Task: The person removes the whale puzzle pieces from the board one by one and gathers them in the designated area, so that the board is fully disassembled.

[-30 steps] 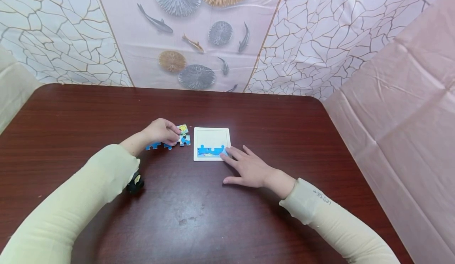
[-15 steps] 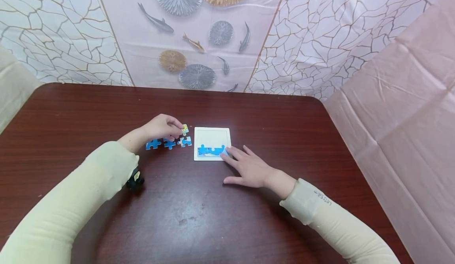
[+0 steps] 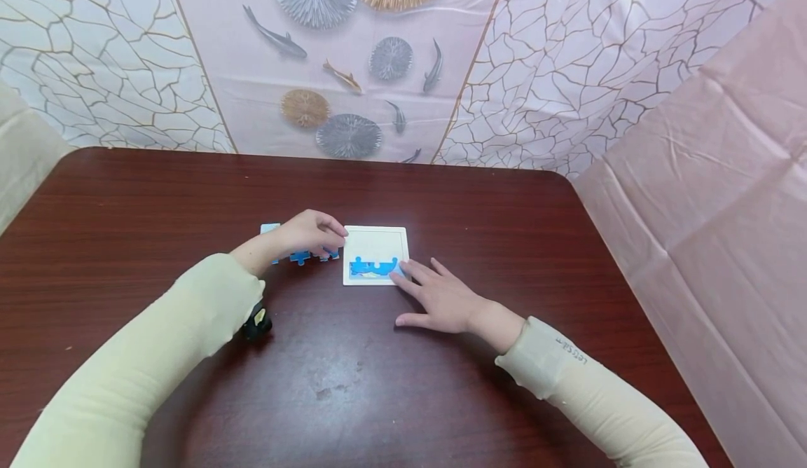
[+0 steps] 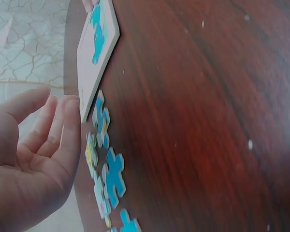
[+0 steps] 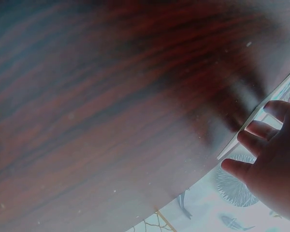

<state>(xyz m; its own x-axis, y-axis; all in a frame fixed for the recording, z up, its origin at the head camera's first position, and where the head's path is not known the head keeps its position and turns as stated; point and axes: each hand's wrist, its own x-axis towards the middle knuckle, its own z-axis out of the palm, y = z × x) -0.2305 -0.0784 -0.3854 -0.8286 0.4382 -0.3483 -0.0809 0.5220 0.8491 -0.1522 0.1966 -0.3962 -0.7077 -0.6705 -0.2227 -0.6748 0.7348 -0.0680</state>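
A square white puzzle tray point(image 3: 377, 238) lies flat on the table, with blue puzzle pieces point(image 3: 373, 269) along its near side. My left hand point(image 3: 309, 232) hovers over loose jigsaw pieces point(image 3: 300, 258), its fingertips right at the tray's left edge. In the left wrist view the fingers are relaxed and nothing shows between them and the thumb. Below them are a yellow sun piece point(image 4: 91, 152) and a blue piece point(image 4: 115, 176); the hand partly hides this group in the head view. My right hand point(image 3: 441, 298) spreads its fingers, with fingertips on the tray's lower right corner.
Dark red-brown wood makes up the table point(image 3: 328, 384). Patterned cloth point(image 3: 391, 132) hangs behind its far edge, and a plain pink cloth point(image 3: 706, 195) borders the right side. A black wrist device point(image 3: 257, 321) sits under the left sleeve.
My left hand has moved right, from over the loose pieces to the tray's left edge. It now covers the sun piece in the head view, and a pale piece at far left shows. The right hand stays put.
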